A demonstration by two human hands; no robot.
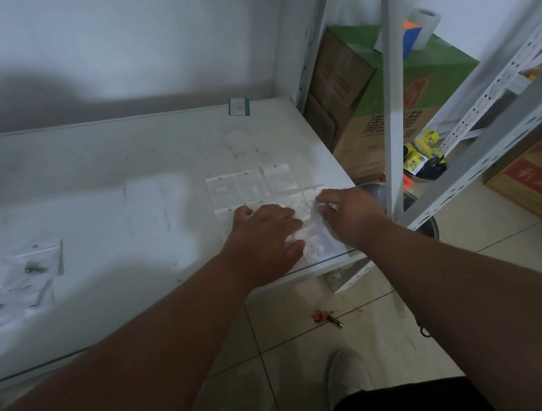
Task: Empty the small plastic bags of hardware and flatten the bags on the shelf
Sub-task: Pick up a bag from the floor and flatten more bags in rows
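Both hands are laid on a cluster of clear plastic bags (255,187) at the right front corner of the white shelf (116,171). The left hand (265,234) is pressed palm-down with fingers straight and spread over the near bags. The right hand (344,213) is set just beside it, its fingers bent at the tips onto a crumpled bag (313,234); whether that bag is pinched or only pressed cannot be told. Several emptied bags are seen lying flat in rows beyond the hands, edges touching; their faint print is too blurred to be read.

Well apart, at the shelf's left front, unopened bags (27,270) with dark hardware inside are piled. A small green-edged label (239,106) is stuck at the shelf's back edge; its writing cannot be read.

To the right, a green and brown carton (416,99) printed with large Chinese characters is stood on the floor, with yellow packets (420,153) beside it and a red-printed carton (531,184) under the neighbouring rack.
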